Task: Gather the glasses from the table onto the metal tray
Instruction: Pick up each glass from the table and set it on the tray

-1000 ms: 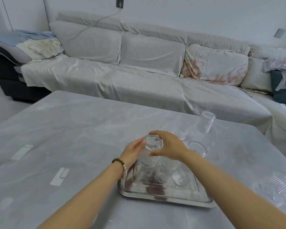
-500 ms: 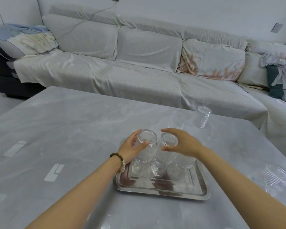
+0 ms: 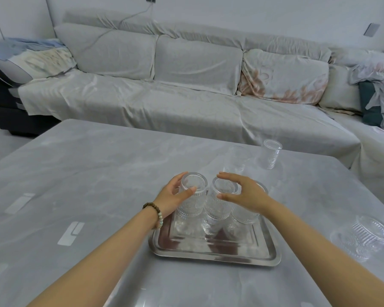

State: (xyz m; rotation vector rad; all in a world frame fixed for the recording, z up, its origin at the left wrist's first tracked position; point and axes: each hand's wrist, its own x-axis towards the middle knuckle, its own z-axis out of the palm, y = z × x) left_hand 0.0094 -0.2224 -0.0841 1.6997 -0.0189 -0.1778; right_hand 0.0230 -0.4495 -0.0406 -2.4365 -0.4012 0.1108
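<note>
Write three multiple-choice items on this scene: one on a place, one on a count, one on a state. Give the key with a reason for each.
1. Where does the small clear glass farthest from the person stand?
A. on the shiny metal tray
B. on the grey table, beyond the tray
C. on a sofa cushion

2. How many clear patterned glasses stand on the tray?
A. three
B. one
C. five

3. What is the left hand doing?
A. lying flat on the table
B. gripping the tray's rim
C. curling its fingers round the leftmost glass on the tray

Key: 1 B, it stands on bare tabletop past the tray's far edge. 2 A, three stand in a row along the tray's far side. 3 C, thumb and fingers flank that glass.
</note>
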